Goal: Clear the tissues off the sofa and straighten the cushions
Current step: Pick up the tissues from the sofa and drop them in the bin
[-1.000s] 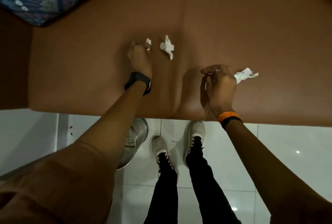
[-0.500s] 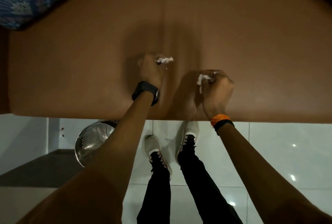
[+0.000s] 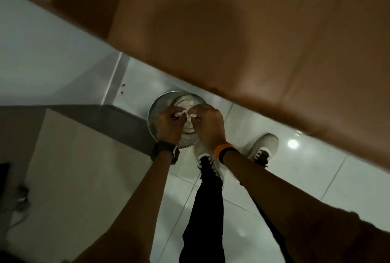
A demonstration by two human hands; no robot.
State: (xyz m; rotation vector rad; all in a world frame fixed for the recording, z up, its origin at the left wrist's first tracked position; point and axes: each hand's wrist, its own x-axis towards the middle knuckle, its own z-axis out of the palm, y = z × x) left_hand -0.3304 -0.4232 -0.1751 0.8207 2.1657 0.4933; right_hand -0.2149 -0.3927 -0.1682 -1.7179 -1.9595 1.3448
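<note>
Both my hands hover side by side over a round metal bin (image 3: pixel 155 106) that stands on the floor in front of the brown sofa (image 3: pixel 232 37). My left hand (image 3: pixel 168 125) pinches a white tissue (image 3: pixel 179 113) between its fingertips. My right hand (image 3: pixel 209 125) also holds a crumpled white tissue (image 3: pixel 192 115) at its fingertips. The two tissues nearly touch above the bin's opening. No tissues show on the visible part of the sofa seat. The cushions are out of view.
The floor is glossy white tile (image 3: pixel 316 178). My two legs in black trousers and white shoes (image 3: pixel 261 146) stand right of the bin. A grey ledge or step (image 3: pixel 84 110) lies to the left, and the sofa's front edge runs diagonally above the bin.
Both hands picked the tissues up from the sofa seat and carried them down and left to above the metal bin. The view swung down toward the floor.
</note>
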